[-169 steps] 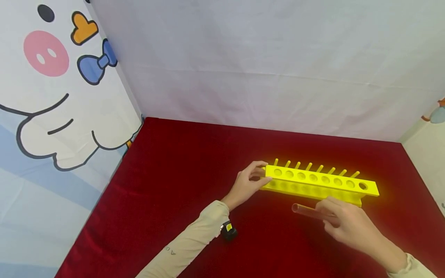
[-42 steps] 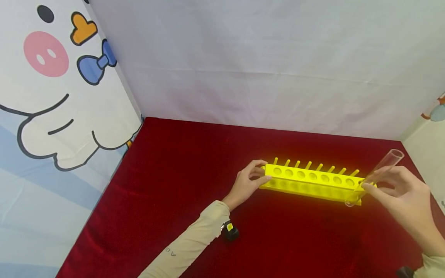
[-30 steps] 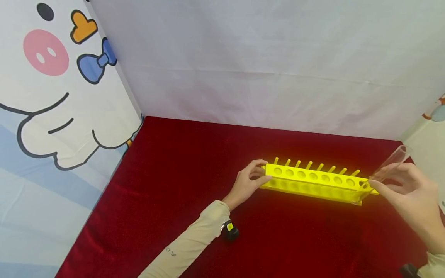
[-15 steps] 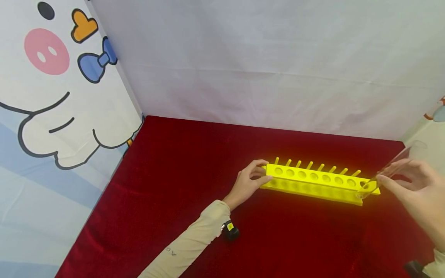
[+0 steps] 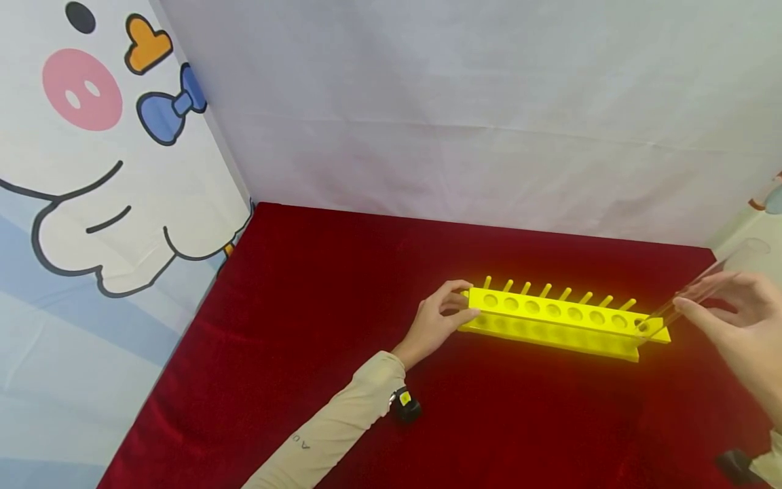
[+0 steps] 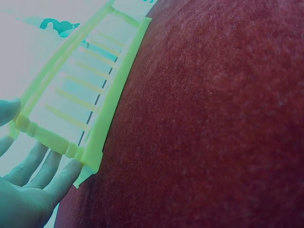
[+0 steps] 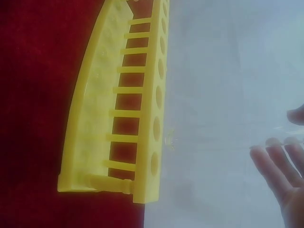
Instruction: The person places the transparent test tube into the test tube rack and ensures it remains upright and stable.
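Head view: toward the right edge of the red cloth-covered table (image 5: 342, 305), the left hand (image 5: 432, 319) grips a long yellow plastic rack (image 5: 552, 329), while the right hand (image 5: 745, 326) pinches a clear cylindrical tube (image 5: 702, 286), tilted, at the rack's rightmost hole. Left wrist view: fingers (image 6: 65, 178) touch the rack's end bar (image 6: 51, 140). Right wrist view: the tube shows only faintly.

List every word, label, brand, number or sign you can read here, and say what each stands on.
"A" (apparently): on the left sleeve; the character beside it is too small to read.
Yellow patch on the black wrist device: any marking is too small to read.
Yellow rack and clear tube: no readable text.
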The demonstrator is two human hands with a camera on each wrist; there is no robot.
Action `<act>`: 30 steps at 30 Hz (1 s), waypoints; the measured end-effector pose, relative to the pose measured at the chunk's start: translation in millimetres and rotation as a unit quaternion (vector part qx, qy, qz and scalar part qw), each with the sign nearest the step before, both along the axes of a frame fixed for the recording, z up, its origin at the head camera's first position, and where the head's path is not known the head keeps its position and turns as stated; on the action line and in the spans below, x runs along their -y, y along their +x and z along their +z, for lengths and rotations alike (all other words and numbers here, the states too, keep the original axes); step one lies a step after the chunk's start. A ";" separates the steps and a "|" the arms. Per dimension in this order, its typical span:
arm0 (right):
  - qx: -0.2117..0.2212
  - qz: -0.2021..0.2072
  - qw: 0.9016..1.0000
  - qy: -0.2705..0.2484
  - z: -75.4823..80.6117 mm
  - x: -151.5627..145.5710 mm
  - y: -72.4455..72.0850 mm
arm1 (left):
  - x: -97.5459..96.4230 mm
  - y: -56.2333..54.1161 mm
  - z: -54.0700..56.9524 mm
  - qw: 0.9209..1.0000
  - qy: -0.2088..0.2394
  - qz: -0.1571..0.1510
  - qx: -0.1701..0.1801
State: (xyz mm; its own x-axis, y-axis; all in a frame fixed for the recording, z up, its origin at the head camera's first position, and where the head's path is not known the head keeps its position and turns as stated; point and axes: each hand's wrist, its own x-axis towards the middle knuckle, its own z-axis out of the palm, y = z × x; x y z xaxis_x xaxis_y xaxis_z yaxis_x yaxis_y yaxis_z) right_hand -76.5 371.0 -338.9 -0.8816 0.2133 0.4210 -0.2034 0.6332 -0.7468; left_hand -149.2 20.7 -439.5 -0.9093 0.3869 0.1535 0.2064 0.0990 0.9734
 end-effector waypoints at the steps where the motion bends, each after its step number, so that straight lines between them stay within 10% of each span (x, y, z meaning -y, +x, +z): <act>1: 0.000 -0.003 1.000 0.000 -0.1 -0.8 -1.0 | -0.3 -0.2 0.1 1.000 0.000 0.001 0.000; 30: 0.006 0.005 1.000 0.000 -11.9 -18.2 -20.0 | -4.1 -3.2 -0.3 1.000 0.012 0.008 0.011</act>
